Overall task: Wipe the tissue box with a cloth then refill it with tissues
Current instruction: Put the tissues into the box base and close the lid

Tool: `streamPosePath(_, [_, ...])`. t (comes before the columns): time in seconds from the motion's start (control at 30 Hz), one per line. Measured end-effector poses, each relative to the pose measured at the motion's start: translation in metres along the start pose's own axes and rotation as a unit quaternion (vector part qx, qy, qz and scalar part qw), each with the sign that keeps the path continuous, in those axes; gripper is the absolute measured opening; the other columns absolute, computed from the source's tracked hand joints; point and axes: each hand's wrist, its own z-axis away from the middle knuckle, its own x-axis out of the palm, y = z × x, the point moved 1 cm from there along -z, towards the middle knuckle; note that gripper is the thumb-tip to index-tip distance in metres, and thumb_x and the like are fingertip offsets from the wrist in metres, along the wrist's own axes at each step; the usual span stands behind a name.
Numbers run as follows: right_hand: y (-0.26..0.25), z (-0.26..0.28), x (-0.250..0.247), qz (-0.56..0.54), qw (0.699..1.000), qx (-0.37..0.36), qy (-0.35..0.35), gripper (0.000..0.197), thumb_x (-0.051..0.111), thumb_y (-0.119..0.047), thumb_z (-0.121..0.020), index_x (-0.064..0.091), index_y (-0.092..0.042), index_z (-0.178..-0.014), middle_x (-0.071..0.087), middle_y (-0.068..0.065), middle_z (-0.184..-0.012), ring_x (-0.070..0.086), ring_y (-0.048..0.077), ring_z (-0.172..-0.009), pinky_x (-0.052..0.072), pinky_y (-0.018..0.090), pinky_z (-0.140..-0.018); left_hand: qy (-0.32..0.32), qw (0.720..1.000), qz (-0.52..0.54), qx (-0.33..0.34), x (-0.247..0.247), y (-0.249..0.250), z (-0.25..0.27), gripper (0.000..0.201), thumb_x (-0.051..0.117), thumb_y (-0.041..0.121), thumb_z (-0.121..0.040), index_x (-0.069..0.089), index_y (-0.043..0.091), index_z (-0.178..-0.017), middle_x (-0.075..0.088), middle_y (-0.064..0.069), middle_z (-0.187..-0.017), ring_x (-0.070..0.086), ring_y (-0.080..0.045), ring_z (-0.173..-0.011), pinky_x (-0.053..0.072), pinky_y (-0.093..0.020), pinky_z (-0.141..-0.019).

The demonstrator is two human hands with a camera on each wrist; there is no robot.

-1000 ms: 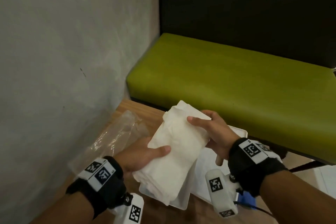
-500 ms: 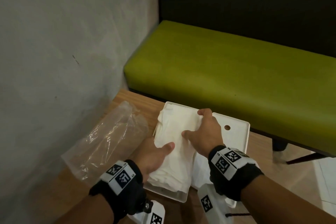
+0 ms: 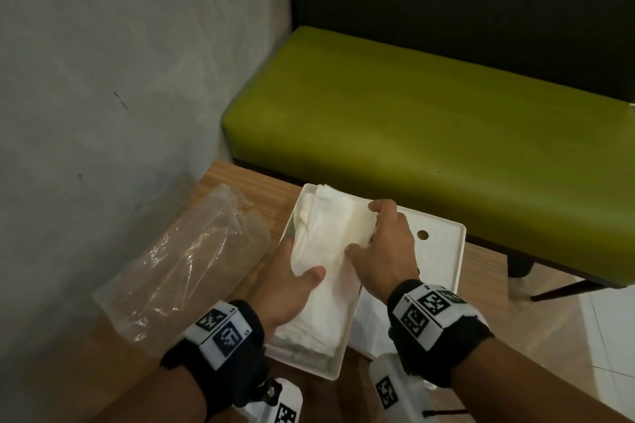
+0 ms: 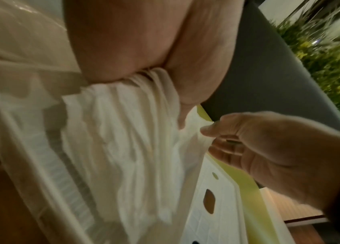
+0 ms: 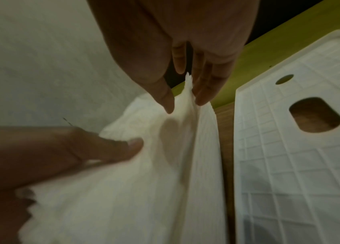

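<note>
Thumb and fingers (image 5: pixel 166 99) of the right hand (image 3: pixel 385 251) pinch a raised fold of the top sheet at the right edge of the tissue stack (image 3: pixel 323 251), seemingly to straighten it so the pile lies flat. The left hand (image 3: pixel 292 288) grips the stack's near left side, thumb across the top and fingers hidden beneath, apparently steadying the soft pile as it settles. The stack lies lengthwise in the open white tissue box (image 3: pixel 338 362), filling most of it and rising above its rim, which suggests the refill is well under way, though the sheets are not yet tucked level. Just to the right, touching or nearly touching the box, the white lid (image 3: pixel 443 251) rests with its ribbed underside up, its oval dispensing slot showing in the wrist views, likely placed within reach for closing. A crumpled clear plastic wrapper (image 3: pixel 185 264) sits left of the box on the wooden surface (image 3: pixel 240 178), beside a grey wall; a green bench seat (image 3: pixel 429 127) runs behind. No wiping cloth is visible.
</note>
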Motion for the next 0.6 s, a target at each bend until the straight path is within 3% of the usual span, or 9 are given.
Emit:
streamPosePath(0.13, [0.0, 0.0, -0.004, -0.006, 0.999, -0.031, 0.03, 0.055, 0.072, -0.017, -0.077, 0.038, -0.031, -0.118, 0.041, -0.002, -0.124, 0.051, 0.008, -0.081, 0.052, 0.047, -0.085, -0.021, 0.999, 0.026, 0.001, -0.009, 0.001, -0.006, 0.05, 0.065, 0.027, -0.092, 0.047, 0.034, -0.138, 0.069, 0.006, -0.122, 0.065, -0.019, -0.113, 0.051, -0.049, -0.1])
streamPosePath(0.27, [0.0, 0.004, 0.005, 0.056, 0.998, -0.03, -0.017, 0.04, 0.072, -0.024, -0.079, 0.043, -0.037, -0.103, 0.034, -0.011, -0.119, 0.053, 0.008, -0.084, 0.049, 0.053, -0.093, 0.005, 0.992, -0.123, -0.03, -0.004, -0.001, -0.009, 0.048, 0.061, 0.037, -0.093, 0.049, 0.025, -0.138, 0.064, 0.001, -0.128, 0.06, -0.025, -0.118, 0.049, -0.048, -0.102])
streamPosePath(0.37, [0.004, 0.004, 0.009, 0.108, 0.991, -0.039, -0.064, 0.03, 0.069, -0.024, -0.083, 0.055, -0.026, -0.108, 0.05, -0.002, -0.124, 0.059, 0.015, -0.092, 0.053, 0.042, -0.091, 0.039, 0.975, -0.218, -0.004, -0.003, 0.008, -0.006, 0.054, 0.065, 0.042, -0.088, 0.05, 0.021, -0.135, 0.064, 0.0, -0.128, 0.061, -0.025, -0.116, 0.051, -0.042, -0.098])
streamPosePath(0.43, [0.005, 0.002, 0.008, 0.137, 0.986, -0.047, -0.084, 0.032, 0.067, -0.023, -0.086, 0.058, -0.019, -0.116, 0.06, 0.002, -0.12, 0.061, 0.018, -0.099, 0.054, 0.034, -0.088, 0.102, 0.951, -0.288, 0.036, -0.008, 0.019, -0.002, 0.049, 0.066, 0.041, -0.089, 0.053, 0.018, -0.131, 0.065, -0.002, -0.126, 0.062, -0.024, -0.114, 0.052, -0.035, -0.092])
streamPosePath(0.5, [0.003, 0.001, 0.007, 0.159, 0.981, -0.042, -0.098, 0.037, 0.064, -0.024, -0.087, 0.056, -0.019, -0.123, 0.064, 0.003, -0.12, 0.062, 0.022, -0.104, 0.053, 0.033, -0.088, 0.165, 0.91, -0.367, 0.096, -0.012, 0.03, 0.001, 0.047, 0.065, 0.036, -0.091, 0.054, 0.018, -0.133, 0.061, -0.002, -0.132, 0.061, -0.023, -0.117, 0.052, -0.034, -0.093])
streamPosePath(0.53, [0.001, 0.001, 0.007, 0.172, 0.978, -0.037, -0.108, 0.039, 0.063, -0.024, -0.088, 0.055, -0.02, -0.125, 0.064, 0.004, -0.12, 0.063, 0.024, -0.105, 0.054, 0.035, -0.088, 0.176, 0.894, -0.392, 0.13, -0.012, 0.035, 0.003, 0.046, 0.065, 0.034, -0.092, 0.054, 0.02, -0.134, 0.058, 0.0, -0.135, 0.059, -0.022, -0.117, 0.052, -0.036, -0.095])
streamPosePath(0.6, [-0.001, 0.001, 0.009, 0.207, 0.968, -0.032, -0.136, 0.037, 0.06, -0.026, -0.088, 0.055, -0.022, -0.124, 0.065, 0.005, -0.118, 0.064, 0.027, -0.104, 0.055, 0.039, -0.086, 0.14, 0.876, -0.428, 0.172, -0.011, 0.035, 0.002, 0.045, 0.065, 0.029, -0.093, 0.053, 0.024, -0.136, 0.053, 0.002, -0.138, 0.056, -0.019, -0.12, 0.05, -0.036, -0.098])
